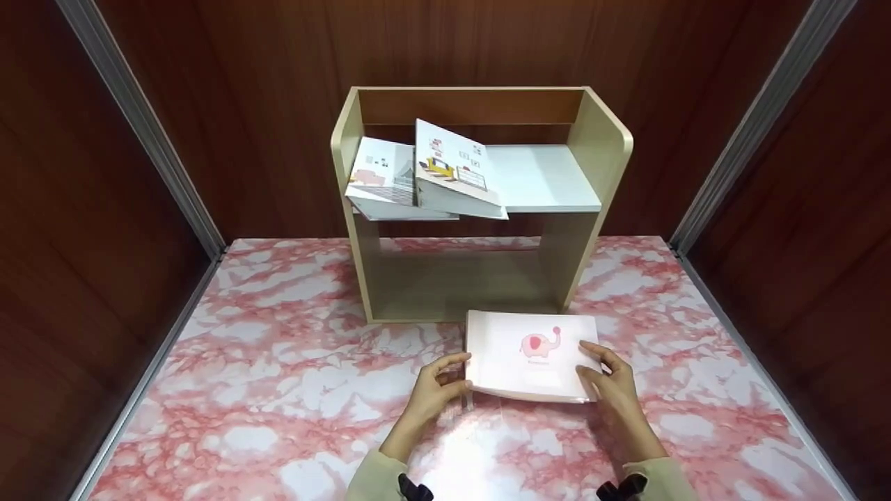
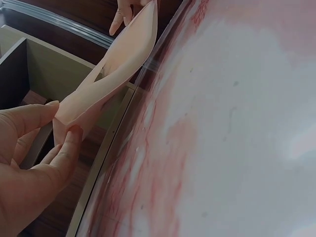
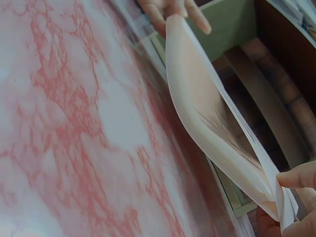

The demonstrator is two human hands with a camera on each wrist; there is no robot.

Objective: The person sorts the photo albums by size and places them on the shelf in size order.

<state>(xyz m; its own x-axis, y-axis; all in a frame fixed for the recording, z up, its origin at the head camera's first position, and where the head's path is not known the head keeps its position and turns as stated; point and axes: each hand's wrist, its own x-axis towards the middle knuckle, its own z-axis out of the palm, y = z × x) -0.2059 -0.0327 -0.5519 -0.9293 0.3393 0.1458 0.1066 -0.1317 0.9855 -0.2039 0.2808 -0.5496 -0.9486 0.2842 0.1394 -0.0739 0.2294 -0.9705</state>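
Observation:
A pale pink, flat, pouch-like folder point(image 1: 498, 358) with a pink elephant printed on its face is in front of the shelf. My left hand point(image 1: 433, 390) pinches its left edge between thumb and fingers, while the right hand point(image 1: 616, 383) grips the opposite edge. Seen from the left wrist, the folder point(image 2: 123, 71) has two layers that bulge apart between the hands. The right wrist view shows the same hollow between its layers, and several thin edges bunch at the right fingers point(image 3: 299, 176). Its exact kind I cannot tell.
Behind stands a small two-level wooden shelf point(image 1: 616, 149). On its upper board point(image 1: 543, 177) lie a white book point(image 1: 379, 167) and another thick book point(image 1: 456, 163) leaning over it, both jutting past the front edge. Dark wood panels point(image 1: 278, 104) enclose the pink marbled table point(image 1: 278, 362).

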